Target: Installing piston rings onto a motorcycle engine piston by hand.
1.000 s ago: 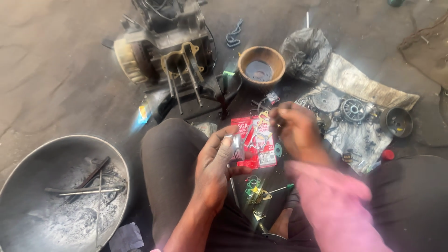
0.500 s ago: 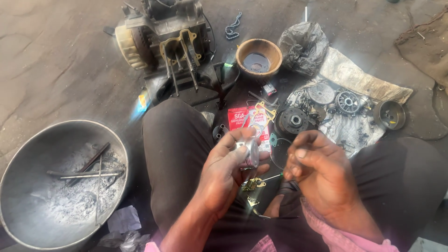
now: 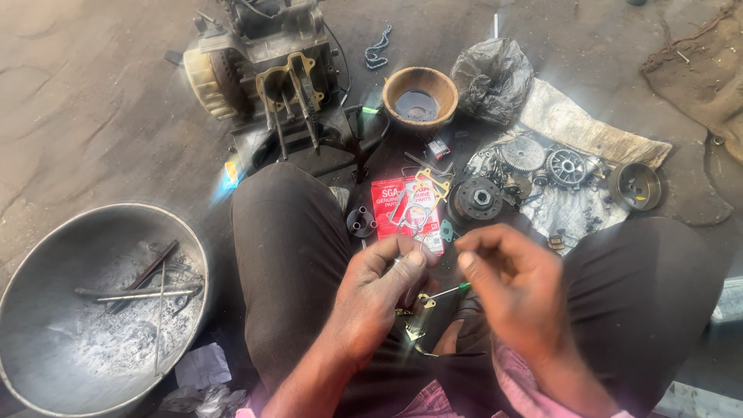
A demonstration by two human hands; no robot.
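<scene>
Left hand (image 3: 379,290): fingers pinched narrow on a small, blurred part, too small to identify. Right hand (image 3: 515,282): fingers curled close, seemingly holding nothing. Red packet (image 3: 408,210) lies on the floor at 12 o'clock from the fingers, apart. Metal basin (image 3: 46,255) sits at 9 o'clock.

Both hands up close together over the lap, fingers pinched.

L hand (image 3: 379,290): forearm comes up from bottom centre, back of hand to cam, fingers curled in, thumb pressed vs. fingertips in a tight pinch. R hand (image 3: 515,290): slightly blurred, comes in from lower right w/ pink sleeve at wrist, index + thumb tips brought together, pointing toward L hand. Fingertips of the two hands near, not touching. Knees spread either side.
</scene>
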